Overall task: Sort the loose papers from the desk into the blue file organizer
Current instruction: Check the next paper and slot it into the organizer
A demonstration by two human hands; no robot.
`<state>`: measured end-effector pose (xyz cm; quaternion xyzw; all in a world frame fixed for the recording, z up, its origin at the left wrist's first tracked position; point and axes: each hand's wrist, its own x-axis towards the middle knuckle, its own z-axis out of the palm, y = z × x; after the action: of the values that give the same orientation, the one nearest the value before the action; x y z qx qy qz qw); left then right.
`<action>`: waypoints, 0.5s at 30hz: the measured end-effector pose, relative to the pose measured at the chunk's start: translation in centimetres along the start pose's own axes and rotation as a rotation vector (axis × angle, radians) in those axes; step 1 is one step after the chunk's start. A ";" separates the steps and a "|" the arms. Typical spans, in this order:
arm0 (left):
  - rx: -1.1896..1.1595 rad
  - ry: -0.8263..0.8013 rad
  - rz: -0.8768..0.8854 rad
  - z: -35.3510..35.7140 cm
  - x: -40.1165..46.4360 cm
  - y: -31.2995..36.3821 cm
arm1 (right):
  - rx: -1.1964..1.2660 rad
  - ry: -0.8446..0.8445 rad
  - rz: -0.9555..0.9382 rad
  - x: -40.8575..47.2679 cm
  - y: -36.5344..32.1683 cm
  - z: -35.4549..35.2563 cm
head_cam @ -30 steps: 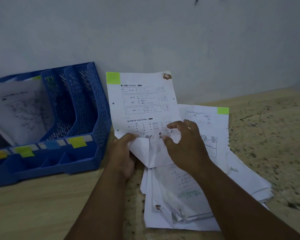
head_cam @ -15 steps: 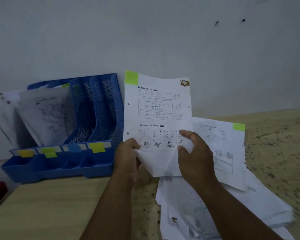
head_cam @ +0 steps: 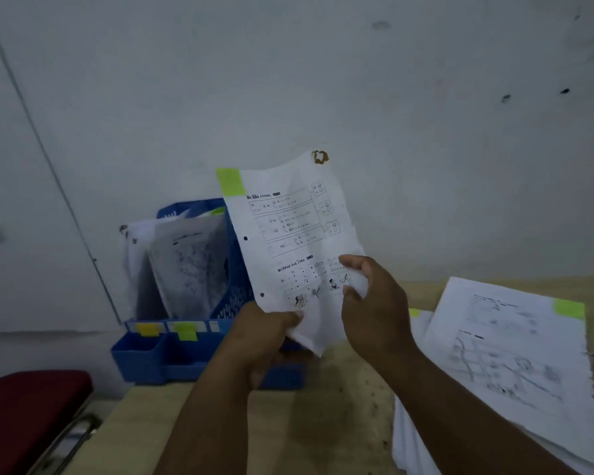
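While you lift the creased printed sheet (head_cam: 290, 234) upright before the perforated blue plastic organizer (head_cam: 235, 269), your left hand (head_cam: 266, 332) pinches its folded lower edge and your right hand (head_cam: 374, 303) grips its right side; loose papers (head_cam: 508, 344) lie on the speckled bench (head_cam: 323, 416).

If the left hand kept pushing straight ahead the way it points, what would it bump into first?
Probably the blue file organizer. The left hand, gripping the worksheet's bottom edge, points forward with the organizer right behind it. Depth is unclear, so that is a guess.
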<state>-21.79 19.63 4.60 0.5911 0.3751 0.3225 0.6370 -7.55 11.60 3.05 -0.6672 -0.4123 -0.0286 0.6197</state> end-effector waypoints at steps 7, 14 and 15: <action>0.016 0.245 0.260 -5.2 0.5 2.3 | -0.020 -0.156 -0.066 2.1 -3.3 5.8; 0.264 0.608 0.514 -9.6 1.6 3.7 | -0.245 -0.431 -0.102 4.1 -5.6 11.8; 0.292 0.659 0.537 -10.1 1.8 3.8 | -0.277 -0.482 -0.089 4.4 -6.0 12.4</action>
<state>-29.41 26.64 7.98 0.6170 0.4328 0.5911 0.2873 -14.03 23.76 7.49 -0.7144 -0.5690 0.0477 0.4046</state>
